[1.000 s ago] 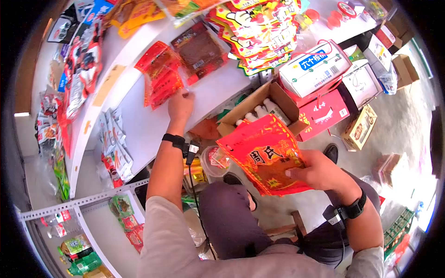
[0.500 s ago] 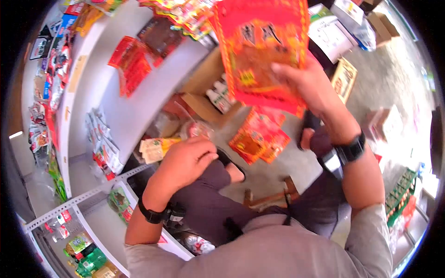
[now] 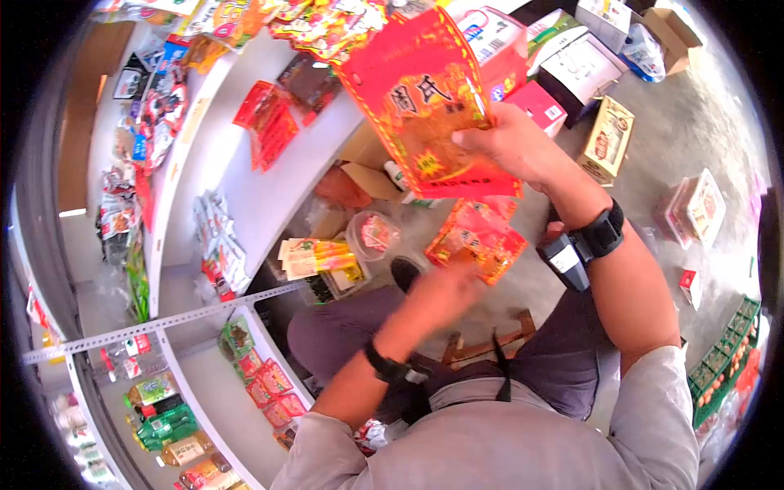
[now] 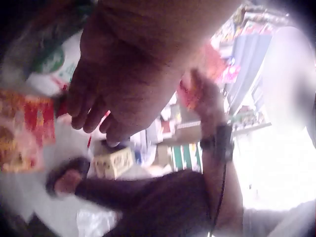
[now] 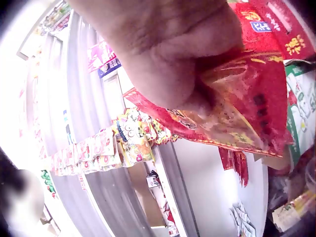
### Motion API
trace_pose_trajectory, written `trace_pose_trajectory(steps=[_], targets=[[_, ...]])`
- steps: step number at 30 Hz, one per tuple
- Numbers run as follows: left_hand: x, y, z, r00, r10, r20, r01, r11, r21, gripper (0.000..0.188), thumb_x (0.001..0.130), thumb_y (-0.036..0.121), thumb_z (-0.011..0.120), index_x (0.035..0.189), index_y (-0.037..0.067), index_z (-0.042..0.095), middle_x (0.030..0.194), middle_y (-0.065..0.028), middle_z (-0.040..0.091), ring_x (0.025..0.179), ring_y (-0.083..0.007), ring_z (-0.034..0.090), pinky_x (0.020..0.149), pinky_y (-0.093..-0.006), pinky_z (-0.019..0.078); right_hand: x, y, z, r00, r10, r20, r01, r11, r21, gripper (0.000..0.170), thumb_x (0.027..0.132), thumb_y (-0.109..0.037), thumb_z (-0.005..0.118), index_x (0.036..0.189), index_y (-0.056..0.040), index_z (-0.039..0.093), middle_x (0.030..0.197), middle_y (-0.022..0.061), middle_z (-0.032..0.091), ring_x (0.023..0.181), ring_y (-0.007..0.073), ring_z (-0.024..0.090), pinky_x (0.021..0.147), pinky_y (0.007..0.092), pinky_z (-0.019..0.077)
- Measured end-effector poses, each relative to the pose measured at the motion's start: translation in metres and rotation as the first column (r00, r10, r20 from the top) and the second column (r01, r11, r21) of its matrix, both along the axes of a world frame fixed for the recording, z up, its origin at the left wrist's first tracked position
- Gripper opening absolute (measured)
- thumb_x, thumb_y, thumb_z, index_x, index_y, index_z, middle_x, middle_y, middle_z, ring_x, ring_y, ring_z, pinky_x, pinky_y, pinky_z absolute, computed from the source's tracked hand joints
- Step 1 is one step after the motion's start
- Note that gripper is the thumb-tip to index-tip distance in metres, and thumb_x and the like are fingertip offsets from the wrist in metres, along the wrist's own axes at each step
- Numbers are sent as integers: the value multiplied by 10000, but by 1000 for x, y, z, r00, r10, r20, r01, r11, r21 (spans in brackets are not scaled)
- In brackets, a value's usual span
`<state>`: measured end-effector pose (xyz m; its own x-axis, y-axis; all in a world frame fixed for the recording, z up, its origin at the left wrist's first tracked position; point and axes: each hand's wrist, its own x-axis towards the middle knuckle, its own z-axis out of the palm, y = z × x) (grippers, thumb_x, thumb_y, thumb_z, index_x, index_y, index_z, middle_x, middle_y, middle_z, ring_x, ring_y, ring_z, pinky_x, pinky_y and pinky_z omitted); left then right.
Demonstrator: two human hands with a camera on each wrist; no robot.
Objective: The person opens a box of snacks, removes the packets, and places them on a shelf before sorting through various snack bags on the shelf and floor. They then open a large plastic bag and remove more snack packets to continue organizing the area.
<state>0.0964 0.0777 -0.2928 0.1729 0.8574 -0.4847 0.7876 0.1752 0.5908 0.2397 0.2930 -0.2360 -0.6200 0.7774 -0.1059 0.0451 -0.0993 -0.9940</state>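
My right hand [image 3: 527, 151] grips a red snack packet [image 3: 420, 106] with dark Chinese characters and a clear window, thumb across its front. In the right wrist view the same packet [image 5: 256, 108] shows beneath the hand's fingers. Lower down, more red packets [image 3: 482, 237] lie in a small pile near the floor. My left hand [image 3: 445, 302], blurred by motion, overlaps the lower edge of that pile in the head view. Seen from the left wrist, this hand [image 4: 123, 74] has loosely bent fingers with nothing between them, and red packets [image 4: 24, 131] appear to its left.
On the white shelf [image 3: 302, 155] at left lie several red packets [image 3: 268, 122] and a dark one [image 3: 310, 82]. An open carton [image 3: 367, 175] and a round plastic tub [image 3: 374, 235] stand below it. Gift boxes [image 3: 608, 139] are at right, with a wooden stool [image 3: 490, 335] between the legs.
My left hand has left the shelf packets and moved down and right to the pile near the floor. The right hand has lifted its packet up, uncovering that pile.
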Motion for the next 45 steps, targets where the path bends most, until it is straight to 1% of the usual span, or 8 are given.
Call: trace_pose_trajectory(steps=[3, 7, 14, 23, 29, 33, 39, 45], targets=[[-110, 26, 3, 893, 430, 131, -449, 859, 247, 272, 957, 212, 708, 1158, 29, 705, 1036, -137, 747, 903, -250, 719, 838, -361, 568, -4, 4, -10, 1000, -2, -11, 2, 1000, 17, 367, 931, -73, 681, 1293, -11, 666, 1171, 53, 734, 1090, 138, 647, 1005, 338, 494], [-251, 53, 9, 820, 473, -321, -257, 807, 531, 318, 901, 237, 746, 1157, 53, 703, 1094, -186, 711, 977, -329, 707, 890, -407, 556, -10, 0, -3, 998, -6, 57, 8, 1000, -24, 369, 936, -58, 671, 1301, -5, 657, 1184, 49, 730, 1099, 136, 643, 1013, 339, 491], [-408, 111, -10, 667, 469, -579, -174, 854, 490, 894, 745, 292, 864, 1511, 60, 466, 1523, -227, 483, 1421, -397, 441, 1158, -458, 409, -22, 4, -21, 983, 69, 173, -51, 993, -110, 386, 928, -66, 682, 1308, -10, 643, 1127, 46, 741, 1041, 124, 649, 965, 332, 506], [-476, 238, -46, 594, 457, -662, -139, 869, 475, 1271, 636, 371, 951, 1654, 225, 205, 1697, -186, 205, 1528, -432, 259, 1239, -483, 296, -46, 34, -12, 969, 77, 235, 9, 939, -344, 330, 942, -65, 672, 1261, 22, 670, 1151, 66, 744, 1055, 130, 647, 979, 329, 505], [-499, 293, -70, 733, 531, -426, -257, 795, 549, 1066, 809, 520, 812, 1622, 75, 286, 1649, -272, 277, 1537, -403, 262, 1254, -472, 253, -55, 51, -15, 965, 74, 254, 42, 905, -423, 326, 951, -62, 685, 1263, 30, 665, 1153, 70, 744, 1064, 120, 637, 982, 318, 503], [-499, 309, -86, 498, 560, -662, -161, 810, 564, 800, 891, 519, 705, 1553, 160, 434, 1511, -230, 504, 1382, -400, 498, 1148, -541, 392, -59, 54, -18, 969, 59, 241, 59, 888, -456, 331, 958, -48, 684, 1280, 25, 656, 1164, 68, 740, 1072, 115, 629, 992, 314, 496], [-537, 331, -94, 426, 616, -663, -114, 763, 636, 372, 1032, 357, 521, 1309, 136, 635, 1210, -255, 678, 1098, -458, 651, 920, -550, 529, -64, 54, -19, 968, 45, 249, 77, 885, -459, 334, 965, -61, 692, 1285, 25, 651, 1160, 58, 739, 1075, 107, 621, 989, 315, 497], [-515, 278, -41, 402, 593, -698, -97, 786, 611, 359, 1068, 301, 448, 1204, 60, 678, 991, -273, 717, 903, -463, 695, 805, -567, 540, -63, 51, -20, 957, 103, 272, 21, 908, -419, 330, 969, -66, 691, 1283, 23, 651, 1130, 56, 746, 1050, 101, 618, 968, 312, 504]])
